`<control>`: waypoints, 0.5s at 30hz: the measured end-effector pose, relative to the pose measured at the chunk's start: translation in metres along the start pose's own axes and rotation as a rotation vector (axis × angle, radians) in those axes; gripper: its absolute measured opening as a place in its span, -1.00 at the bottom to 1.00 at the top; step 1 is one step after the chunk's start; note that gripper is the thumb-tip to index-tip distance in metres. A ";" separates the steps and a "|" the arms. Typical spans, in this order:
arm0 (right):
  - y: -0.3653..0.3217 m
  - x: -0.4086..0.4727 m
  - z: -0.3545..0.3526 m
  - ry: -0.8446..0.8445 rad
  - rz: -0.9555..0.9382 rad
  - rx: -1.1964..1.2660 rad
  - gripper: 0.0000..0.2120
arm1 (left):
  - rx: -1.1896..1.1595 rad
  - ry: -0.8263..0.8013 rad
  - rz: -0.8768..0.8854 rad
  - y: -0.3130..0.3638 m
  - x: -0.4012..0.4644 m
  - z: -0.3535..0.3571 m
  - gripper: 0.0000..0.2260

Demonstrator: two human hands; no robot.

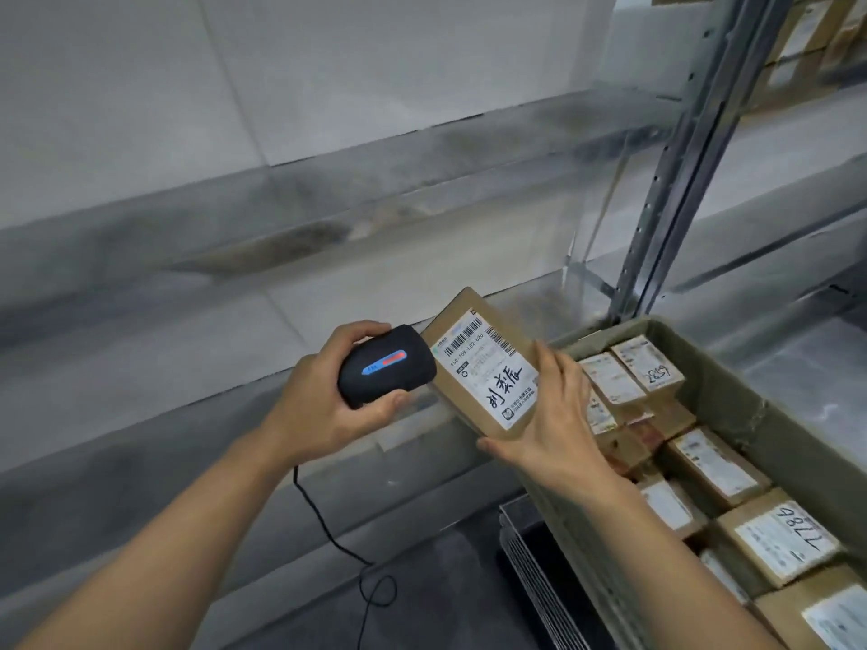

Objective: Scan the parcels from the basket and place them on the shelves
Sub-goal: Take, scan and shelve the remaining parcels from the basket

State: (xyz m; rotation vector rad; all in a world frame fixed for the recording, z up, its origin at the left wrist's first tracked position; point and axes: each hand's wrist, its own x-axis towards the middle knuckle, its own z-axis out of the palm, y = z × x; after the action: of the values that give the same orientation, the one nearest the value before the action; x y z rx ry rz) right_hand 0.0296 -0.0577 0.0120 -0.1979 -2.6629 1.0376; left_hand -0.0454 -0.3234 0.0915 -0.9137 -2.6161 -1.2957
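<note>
Scanner (387,365) in left hand (328,405), fingers wrapped round the black body, nose aimed right at the parcel (485,368). Its cable (328,523) drops from the hand and loops near the floor.

Right hand (553,415) holds that parcel up: thumb along its lower edge, fingers over its right edge, label (488,365) facing up toward the camera. Parcel sits between the two hands, just above the basket's left rim. Its long axis runs from upper left to lower right, tilted. Scanner nose is almost touching the upper-left corner; can't tell if there's actual contact. Barcodes are at the top of the label, so the beam has to land there. At this range, my read is the scanner is too close and off to the side of the codes.

Basket (750,405) lies right of the hands, closer to the right hand. Shelves (328,218) run ahead and left.

Count: one scanner, one parcel in hand, one basket, roughly nine or ten labelled boxes visible inside it, some half hidden, so not exact. More boxes (797,44) on the upper shelf far right, blurred.

Step judged: scan in hand, shelving not yet done.
</note>
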 end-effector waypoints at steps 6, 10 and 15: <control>-0.049 0.002 0.016 -0.192 -0.215 -0.073 0.32 | 0.264 -0.046 0.045 -0.017 -0.044 -0.077 -0.37; -0.084 -0.001 0.029 -0.267 -0.324 -0.124 0.33 | 0.433 -0.056 0.075 -0.021 -0.079 -0.124 -0.37; -0.125 -0.012 0.043 -0.358 -0.435 -0.115 0.31 | 0.579 -0.147 0.087 -0.018 -0.122 -0.168 -0.37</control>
State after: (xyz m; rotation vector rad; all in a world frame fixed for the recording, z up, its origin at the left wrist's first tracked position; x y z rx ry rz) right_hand 0.0247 -0.1796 0.0638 0.5737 -2.8823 0.8382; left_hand 0.0140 -0.5152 0.1471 -1.0172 -2.7703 -0.4095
